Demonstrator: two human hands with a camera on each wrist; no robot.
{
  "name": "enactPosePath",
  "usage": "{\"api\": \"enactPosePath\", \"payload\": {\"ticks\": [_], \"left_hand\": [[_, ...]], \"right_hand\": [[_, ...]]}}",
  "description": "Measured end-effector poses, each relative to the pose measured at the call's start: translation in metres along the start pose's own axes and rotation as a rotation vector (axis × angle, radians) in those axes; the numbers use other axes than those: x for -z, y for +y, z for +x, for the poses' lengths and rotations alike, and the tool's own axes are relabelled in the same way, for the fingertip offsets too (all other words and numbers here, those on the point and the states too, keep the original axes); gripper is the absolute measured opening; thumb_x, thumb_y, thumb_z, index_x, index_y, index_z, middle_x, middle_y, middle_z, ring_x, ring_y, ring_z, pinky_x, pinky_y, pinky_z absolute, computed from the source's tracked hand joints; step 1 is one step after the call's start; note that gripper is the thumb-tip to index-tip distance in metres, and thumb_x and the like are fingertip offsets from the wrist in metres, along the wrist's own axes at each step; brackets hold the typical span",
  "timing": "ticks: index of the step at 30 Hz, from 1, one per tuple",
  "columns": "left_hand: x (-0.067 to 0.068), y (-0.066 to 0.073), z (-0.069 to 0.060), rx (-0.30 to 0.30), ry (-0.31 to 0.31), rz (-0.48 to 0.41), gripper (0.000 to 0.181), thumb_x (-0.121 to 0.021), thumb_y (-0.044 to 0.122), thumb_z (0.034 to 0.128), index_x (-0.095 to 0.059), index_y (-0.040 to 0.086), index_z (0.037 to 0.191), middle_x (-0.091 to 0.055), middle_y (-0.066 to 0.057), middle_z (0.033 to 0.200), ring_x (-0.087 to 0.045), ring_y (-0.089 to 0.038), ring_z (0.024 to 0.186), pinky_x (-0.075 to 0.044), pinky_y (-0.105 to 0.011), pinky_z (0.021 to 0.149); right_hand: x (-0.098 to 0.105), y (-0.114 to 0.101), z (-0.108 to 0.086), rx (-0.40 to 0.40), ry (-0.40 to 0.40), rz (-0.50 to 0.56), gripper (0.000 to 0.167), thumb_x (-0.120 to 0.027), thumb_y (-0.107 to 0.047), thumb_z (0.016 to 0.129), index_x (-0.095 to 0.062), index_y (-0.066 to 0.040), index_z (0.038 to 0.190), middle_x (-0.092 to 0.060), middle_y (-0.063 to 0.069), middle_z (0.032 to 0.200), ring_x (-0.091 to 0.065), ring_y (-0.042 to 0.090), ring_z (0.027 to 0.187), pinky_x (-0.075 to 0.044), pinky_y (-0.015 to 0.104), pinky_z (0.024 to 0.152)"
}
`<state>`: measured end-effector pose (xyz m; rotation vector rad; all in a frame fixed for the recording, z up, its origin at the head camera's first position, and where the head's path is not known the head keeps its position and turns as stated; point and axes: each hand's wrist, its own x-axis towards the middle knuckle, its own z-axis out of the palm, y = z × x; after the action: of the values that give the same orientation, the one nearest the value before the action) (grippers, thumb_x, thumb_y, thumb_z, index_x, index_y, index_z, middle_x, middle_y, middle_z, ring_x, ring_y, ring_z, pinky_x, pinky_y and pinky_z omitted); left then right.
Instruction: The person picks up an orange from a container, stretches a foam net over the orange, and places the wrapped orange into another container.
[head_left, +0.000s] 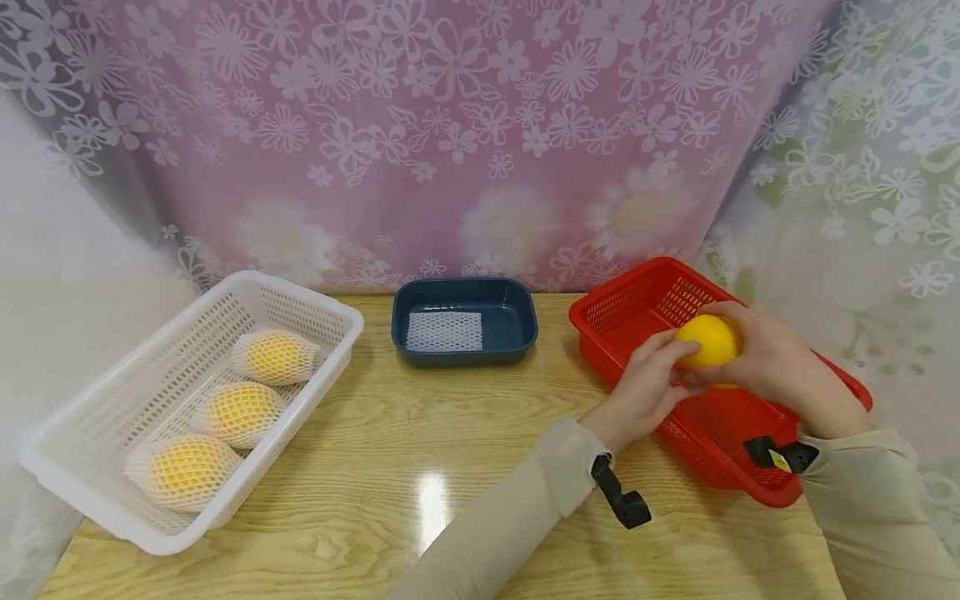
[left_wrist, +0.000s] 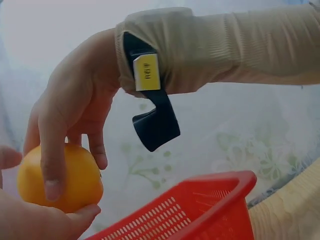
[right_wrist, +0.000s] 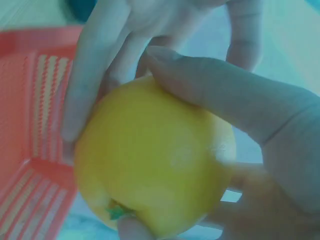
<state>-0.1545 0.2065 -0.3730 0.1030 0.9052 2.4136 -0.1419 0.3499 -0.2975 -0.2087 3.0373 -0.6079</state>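
Note:
Above the red basket point(head_left: 609, 343), a yellow-orange fruit that looks like an orange point(head_left: 712, 340) is held between both hands. My right hand point(head_left: 776, 358) grips it from above and the right side, fingers curved over the skin. From the left, my left hand point(head_left: 651, 383) holds it with thumb and fingers on its side. A small green stem end shows low on the orange point(right_wrist: 155, 155) in the right wrist view. Beneath the hands, part of the basket's inside is hidden.
A white basket point(head_left: 347, 333) on the left holds three yellow fruits in foam nets point(head_left: 240, 412). At the back middle stands a dark blue tray point(head_left: 465, 359) with a flat white foam net point(head_left: 444, 332) in it. All stand on a wooden table point(head_left: 420, 433).

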Motion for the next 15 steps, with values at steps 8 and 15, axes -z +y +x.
{"api": "enactPosePath", "payload": {"ticks": [8, 15], "left_hand": [[0.022, 0.022, -0.033, -0.109, -0.057, -0.055, 0.035, -0.061, 0.000, 0.0946, -0.058, 0.009, 0.128, -0.061, -0.007, 0.124, -0.060, -0.020, 0.103, -0.052, -0.039, 0.093], [0.054, 0.048, -0.068, -0.156, -0.059, -0.029, 0.044, -0.061, -0.004, 0.0921, -0.056, 0.009, 0.134, -0.057, -0.011, 0.131, -0.058, -0.023, 0.109, -0.053, -0.031, 0.091]], "right_hand": [[-0.010, -0.047, -0.016, 0.202, 0.175, 0.050, 0.078, -0.092, -0.014, 0.068, -0.053, -0.001, 0.134, -0.059, 0.022, 0.124, -0.055, 0.038, 0.097, -0.048, 0.055, 0.077], [-0.030, -0.093, -0.018, 0.348, 0.214, 0.061, 0.077, -0.094, -0.011, 0.064, -0.057, -0.007, 0.131, -0.060, 0.015, 0.121, -0.054, 0.034, 0.098, -0.049, 0.053, 0.080]]}}
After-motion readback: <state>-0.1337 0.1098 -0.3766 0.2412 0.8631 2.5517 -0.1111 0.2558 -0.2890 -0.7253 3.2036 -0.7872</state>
